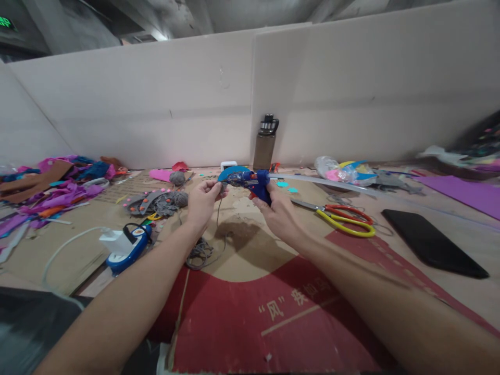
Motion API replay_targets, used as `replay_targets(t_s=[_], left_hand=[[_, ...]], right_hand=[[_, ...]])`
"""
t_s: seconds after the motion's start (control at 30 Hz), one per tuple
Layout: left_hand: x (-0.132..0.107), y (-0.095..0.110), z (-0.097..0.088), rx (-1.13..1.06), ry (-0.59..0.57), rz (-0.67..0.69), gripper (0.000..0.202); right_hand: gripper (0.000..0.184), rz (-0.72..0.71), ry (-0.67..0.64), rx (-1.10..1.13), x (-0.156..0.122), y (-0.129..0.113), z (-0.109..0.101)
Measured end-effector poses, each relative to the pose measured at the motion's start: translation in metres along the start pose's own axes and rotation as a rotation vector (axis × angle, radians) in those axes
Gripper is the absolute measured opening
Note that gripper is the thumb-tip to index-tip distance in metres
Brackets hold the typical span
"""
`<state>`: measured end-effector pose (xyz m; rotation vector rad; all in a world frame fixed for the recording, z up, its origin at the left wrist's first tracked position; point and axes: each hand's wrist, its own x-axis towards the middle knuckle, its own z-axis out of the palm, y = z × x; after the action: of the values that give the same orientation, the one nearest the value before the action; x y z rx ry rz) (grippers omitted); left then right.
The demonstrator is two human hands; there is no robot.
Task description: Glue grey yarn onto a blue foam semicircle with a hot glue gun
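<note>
My right hand is wrapped around the handle of a blue hot glue gun, its nozzle pointing left. A long clear glue stick runs out of the gun's back to the right. Close to the nozzle, my left hand pinches grey yarn between thumb and fingertips. From there a strand drops to a loose grey yarn tangle on the cardboard. A blue rounded piece shows just behind the nozzle; whether my left hand also holds it, I cannot tell.
Scissors with red and yellow handles and a black phone lie right. A bottle stands by the white wall. Left are a blue power strip, grey pieces with orange dots and coloured felt scraps.
</note>
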<state>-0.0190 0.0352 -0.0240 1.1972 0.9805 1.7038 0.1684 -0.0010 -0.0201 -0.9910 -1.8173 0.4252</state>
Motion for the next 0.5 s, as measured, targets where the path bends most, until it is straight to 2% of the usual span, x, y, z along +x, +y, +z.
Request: replay_targets(t_s=[0.5], left_hand=[[0.0002,0.0048,0.0007,-0.031,0.04,-0.001,0.017]], right_hand=[[0.033,0.043,0.004,-0.034,-0.0005,0.0039,0.0004]])
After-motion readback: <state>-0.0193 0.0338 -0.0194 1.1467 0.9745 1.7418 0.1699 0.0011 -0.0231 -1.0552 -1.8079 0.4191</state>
